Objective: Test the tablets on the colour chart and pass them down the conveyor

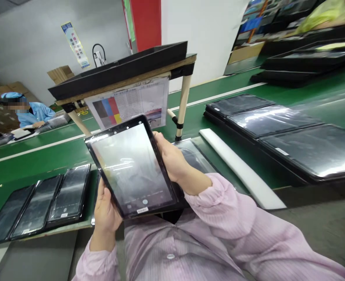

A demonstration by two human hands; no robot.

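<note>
A black-framed tablet (131, 168) with a lit screen is held up tilted in front of my body. Its screen shows a pale, whitish picture with small round icons along the lower edge, and a small white label sits on the bottom frame. My left hand (106, 207) grips its lower left edge, fingers partly hidden behind it. On the upper right edge, my right hand (172, 158) is closed around the side, its fingertips out of sight behind the tablet. Beyond the tablet, a printed sheet with colour blocks (131, 103) hangs under a raised shelf.
Several dark tablets (68, 191) lie in a row at left on the green bench. Larger dark panels in trays (292, 121) lie at right, beside a white foam strip (239, 168). A pipe-legged shelf (125, 70) stands ahead. A person in blue (36, 111) sits at far left.
</note>
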